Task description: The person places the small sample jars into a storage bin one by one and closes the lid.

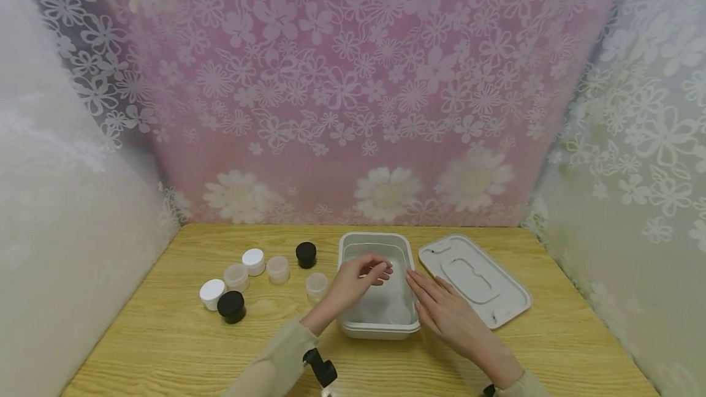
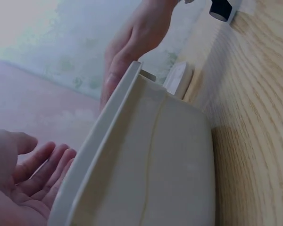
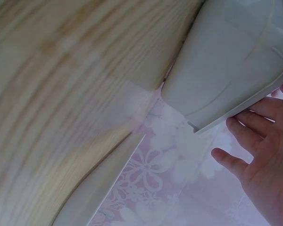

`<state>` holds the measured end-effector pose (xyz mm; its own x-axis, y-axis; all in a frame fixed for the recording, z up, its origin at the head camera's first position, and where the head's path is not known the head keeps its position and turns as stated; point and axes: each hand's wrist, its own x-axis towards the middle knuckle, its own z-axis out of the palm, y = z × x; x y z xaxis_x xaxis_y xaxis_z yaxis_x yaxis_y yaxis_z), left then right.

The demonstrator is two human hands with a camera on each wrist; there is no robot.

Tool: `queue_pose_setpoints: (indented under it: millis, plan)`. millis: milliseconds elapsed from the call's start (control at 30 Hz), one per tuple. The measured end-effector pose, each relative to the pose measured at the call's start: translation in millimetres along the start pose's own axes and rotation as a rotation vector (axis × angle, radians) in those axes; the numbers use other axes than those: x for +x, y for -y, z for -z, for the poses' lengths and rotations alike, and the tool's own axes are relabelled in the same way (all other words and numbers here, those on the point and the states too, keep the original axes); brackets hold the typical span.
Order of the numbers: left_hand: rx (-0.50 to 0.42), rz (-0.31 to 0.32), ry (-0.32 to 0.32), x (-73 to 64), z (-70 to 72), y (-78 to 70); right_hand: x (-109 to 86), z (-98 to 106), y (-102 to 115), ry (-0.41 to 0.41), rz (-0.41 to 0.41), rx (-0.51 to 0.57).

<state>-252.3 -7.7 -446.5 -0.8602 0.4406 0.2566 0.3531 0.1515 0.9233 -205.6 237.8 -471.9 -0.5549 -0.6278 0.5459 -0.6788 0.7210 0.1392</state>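
A pale grey plastic bin (image 1: 375,327) stands lidless on the table. My left hand (image 1: 361,277) is over its opening, fingers loosely bent and nothing held; in the left wrist view that hand (image 2: 26,188) shows its bare palm beside the rim. Along the right side, my right hand (image 1: 449,314) has its fingers extended, the fingertips right at the bin's rim. The right wrist view shows this hand (image 3: 269,150) with spread fingers against the rim (image 3: 240,107). Near the front right of the bin's floor is a faint, round, see-through shape.
The bin's lid (image 1: 510,296) lies flat at the right. Left of the bin are several small jars: white-capped (image 1: 254,260), black-capped (image 1: 306,253) and translucent ones (image 1: 278,269), the nearest a translucent jar (image 1: 317,287) by the left forearm. Patterned curtains (image 1: 342,90) enclose the wooden table (image 1: 165,348).
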Motion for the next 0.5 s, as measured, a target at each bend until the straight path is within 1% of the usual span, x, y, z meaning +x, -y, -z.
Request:
queue_pose_setpoints:
  millis: [67, 200, 333, 500]
  plan:
    - [-0.049, -0.018, -0.041, -1.5, 4.3, -0.1, 0.0, 0, 0, 0.005, -0.003, -0.001]
    - [-0.106, -0.057, -0.121, -6.9, 17.3, -0.7, 0.5, 1, 1, 0.010, -0.008, 0.002]
    - [-0.116, -0.084, -0.196, -13.7, 33.9, 1.1, 0.4, 1, 1, 0.002, -0.004, 0.017]
    - [-0.083, -0.095, -0.285, -22.7, 55.7, 6.9, -0.4, 0, 0, 0.009, -0.007, 0.042]
